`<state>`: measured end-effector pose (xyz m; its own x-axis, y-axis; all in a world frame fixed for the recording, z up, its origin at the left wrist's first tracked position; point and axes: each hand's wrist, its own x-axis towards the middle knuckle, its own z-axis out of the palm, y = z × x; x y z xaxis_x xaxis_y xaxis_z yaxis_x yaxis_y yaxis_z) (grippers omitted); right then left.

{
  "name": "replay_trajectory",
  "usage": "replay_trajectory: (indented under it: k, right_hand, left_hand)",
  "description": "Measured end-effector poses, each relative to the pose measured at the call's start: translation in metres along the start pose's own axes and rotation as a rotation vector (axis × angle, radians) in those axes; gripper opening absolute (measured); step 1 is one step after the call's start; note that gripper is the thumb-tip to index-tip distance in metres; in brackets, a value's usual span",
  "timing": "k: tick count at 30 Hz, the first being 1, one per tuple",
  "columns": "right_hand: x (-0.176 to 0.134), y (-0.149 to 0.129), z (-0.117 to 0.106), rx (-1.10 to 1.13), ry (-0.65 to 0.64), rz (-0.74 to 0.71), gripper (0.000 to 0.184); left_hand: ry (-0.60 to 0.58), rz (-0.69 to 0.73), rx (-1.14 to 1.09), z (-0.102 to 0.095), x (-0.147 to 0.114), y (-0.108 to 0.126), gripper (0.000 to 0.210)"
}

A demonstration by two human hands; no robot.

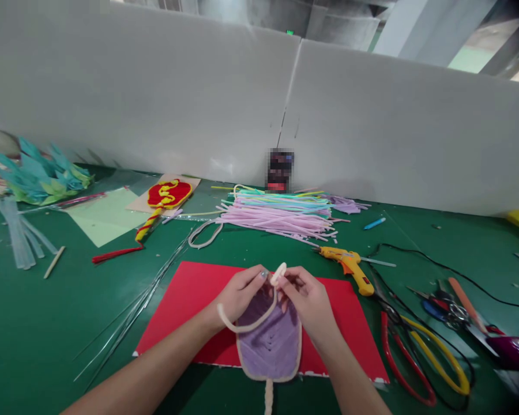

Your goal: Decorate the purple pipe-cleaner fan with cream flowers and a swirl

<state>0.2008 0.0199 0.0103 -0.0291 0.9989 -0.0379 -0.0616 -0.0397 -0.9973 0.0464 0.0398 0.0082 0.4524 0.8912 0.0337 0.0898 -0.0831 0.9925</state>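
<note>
Your left hand [243, 291] and right hand [310, 295] pinch the curled cream stem [243, 329] above the purple fan [270, 351], which lies partly over a red sheet [181, 294] on the green table [47, 323]; a pale partition [155, 86] rises behind.

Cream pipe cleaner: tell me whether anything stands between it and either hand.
Nothing visible does: the left hand and the right hand both have fingers on the looped end of the cream pipe cleaner. Its loose tail curves in front of the purple panel, out of their way.
</note>
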Motion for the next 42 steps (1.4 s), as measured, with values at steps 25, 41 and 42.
replay_trajectory:
  k: [25,41,42]
  right_hand:
    - [0.001,0.006,0.000,-0.076,0.065,-0.004,0.021]
    - [0.000,-0.004,-0.013,-0.304,0.036,-0.129,0.018]
    - [0.000,-0.004,-0.014,-0.310,0.014,-0.148,0.017]
  left_hand:
    - [-0.104,-0.033,-0.255,-0.007,0.011,-0.017,0.041]
    - [-0.130,-0.027,-0.138,-0.007,0.011,-0.012,0.043]
    - [-0.147,-0.039,-0.139,-0.007,0.011,-0.012,0.043]
